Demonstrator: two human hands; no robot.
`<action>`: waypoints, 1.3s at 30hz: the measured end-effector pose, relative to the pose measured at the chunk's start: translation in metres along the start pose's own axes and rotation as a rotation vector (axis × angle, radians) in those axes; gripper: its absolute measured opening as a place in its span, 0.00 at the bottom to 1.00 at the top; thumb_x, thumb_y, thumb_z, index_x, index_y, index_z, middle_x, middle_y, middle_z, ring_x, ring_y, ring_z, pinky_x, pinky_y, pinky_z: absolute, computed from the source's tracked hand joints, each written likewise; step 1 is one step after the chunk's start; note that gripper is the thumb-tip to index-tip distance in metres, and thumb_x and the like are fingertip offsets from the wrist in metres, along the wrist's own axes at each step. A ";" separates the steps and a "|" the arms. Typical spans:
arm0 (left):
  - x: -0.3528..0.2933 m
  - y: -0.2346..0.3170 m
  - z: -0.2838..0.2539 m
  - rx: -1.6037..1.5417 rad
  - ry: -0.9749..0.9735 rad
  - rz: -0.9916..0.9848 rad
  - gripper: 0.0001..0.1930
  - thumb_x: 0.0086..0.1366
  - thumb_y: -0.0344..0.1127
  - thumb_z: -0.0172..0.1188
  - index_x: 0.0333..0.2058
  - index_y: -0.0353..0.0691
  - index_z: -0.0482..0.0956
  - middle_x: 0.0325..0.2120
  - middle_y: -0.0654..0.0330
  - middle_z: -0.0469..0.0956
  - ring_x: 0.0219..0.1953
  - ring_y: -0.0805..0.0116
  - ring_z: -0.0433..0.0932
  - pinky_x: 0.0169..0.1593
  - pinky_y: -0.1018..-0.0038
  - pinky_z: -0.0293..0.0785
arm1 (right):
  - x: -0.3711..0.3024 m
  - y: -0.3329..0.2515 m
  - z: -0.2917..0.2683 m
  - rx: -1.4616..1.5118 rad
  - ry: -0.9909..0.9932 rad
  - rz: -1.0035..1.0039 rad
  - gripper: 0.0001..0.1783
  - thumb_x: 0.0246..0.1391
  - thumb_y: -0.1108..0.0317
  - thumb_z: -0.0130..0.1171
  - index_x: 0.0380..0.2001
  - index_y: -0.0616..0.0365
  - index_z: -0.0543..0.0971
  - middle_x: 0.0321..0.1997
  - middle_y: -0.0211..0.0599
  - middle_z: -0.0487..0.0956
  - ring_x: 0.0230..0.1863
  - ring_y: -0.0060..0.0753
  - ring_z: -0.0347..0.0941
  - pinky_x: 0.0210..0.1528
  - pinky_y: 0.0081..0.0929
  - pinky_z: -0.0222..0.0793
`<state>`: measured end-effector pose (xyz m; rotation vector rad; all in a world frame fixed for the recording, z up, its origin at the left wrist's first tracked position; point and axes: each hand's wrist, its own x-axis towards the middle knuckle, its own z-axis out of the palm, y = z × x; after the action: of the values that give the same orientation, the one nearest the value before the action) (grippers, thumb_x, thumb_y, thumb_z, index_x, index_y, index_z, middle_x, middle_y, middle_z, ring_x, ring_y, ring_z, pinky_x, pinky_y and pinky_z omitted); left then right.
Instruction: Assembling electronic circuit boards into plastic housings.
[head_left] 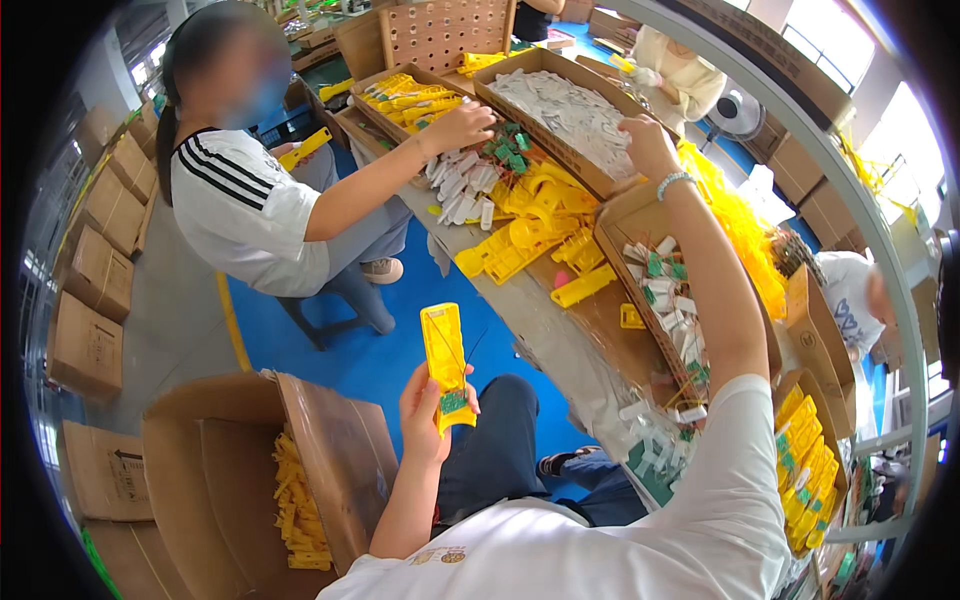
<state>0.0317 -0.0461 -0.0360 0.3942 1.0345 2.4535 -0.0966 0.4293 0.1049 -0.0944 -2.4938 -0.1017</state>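
Note:
My left hand (428, 405) is closed round a long yellow plastic casing (442, 345), held upright over my lap. A small green circuit board (453, 401) sits in its lower part, with thin dark wires sticking out. My right arm stretches forward, a beaded bracelet on the wrist. At the right edge of a long carton of whitish translucent plastic pieces (560, 110), my right hand (652, 150) has its fingers curled down, and what they hold, if anything, is hidden. Yellow plastic strips (720, 215) lie in a heap just right of that wrist.
Across the bench a co-worker's hand (462, 128) hovers by green circuit boards (508, 148) and white modules (462, 185). Yellow casings (530, 225) lie mid-bench. A carton with boards and modules (655, 290) is under my right arm. An open cardboard box (215, 480) stands at my left.

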 end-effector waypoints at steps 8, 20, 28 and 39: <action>0.016 0.009 -0.019 -0.040 0.089 0.020 0.20 0.70 0.44 0.47 0.54 0.38 0.66 0.41 0.49 0.75 0.28 0.62 0.78 0.30 0.68 0.77 | 0.021 0.027 0.050 -0.140 -0.362 0.197 0.11 0.45 0.74 0.53 0.33 0.53 0.82 0.42 0.45 0.79 0.45 0.50 0.76 0.45 0.39 0.73; 0.016 0.008 0.017 -0.197 -0.105 -0.066 0.20 0.70 0.43 0.45 0.57 0.40 0.64 0.41 0.51 0.73 0.29 0.60 0.78 0.32 0.67 0.77 | 0.007 -0.032 -0.054 1.356 -0.013 0.435 0.12 0.55 0.72 0.59 0.39 0.71 0.79 0.31 0.37 0.80 0.28 0.24 0.75 0.40 0.20 0.76; 0.012 0.017 0.080 -0.328 -0.208 -0.070 0.20 0.68 0.45 0.50 0.53 0.41 0.64 0.39 0.52 0.70 0.22 0.66 0.75 0.22 0.75 0.71 | -0.095 -0.153 -0.167 1.421 0.055 0.347 0.06 0.55 0.71 0.57 0.29 0.63 0.77 0.34 0.41 0.82 0.29 0.21 0.74 0.30 0.17 0.68; -0.016 0.012 0.155 -0.230 -0.245 -0.111 0.21 0.70 0.41 0.46 0.59 0.41 0.62 0.40 0.52 0.75 0.31 0.68 0.77 0.25 0.75 0.72 | -0.247 -0.271 -0.219 1.565 0.022 0.442 0.09 0.49 0.81 0.64 0.29 0.64 0.73 0.32 0.38 0.78 0.32 0.24 0.77 0.35 0.20 0.73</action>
<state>0.1075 0.0316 0.0766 0.5293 0.6486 2.3210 0.2063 0.1283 0.1166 0.0268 -1.8093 1.8898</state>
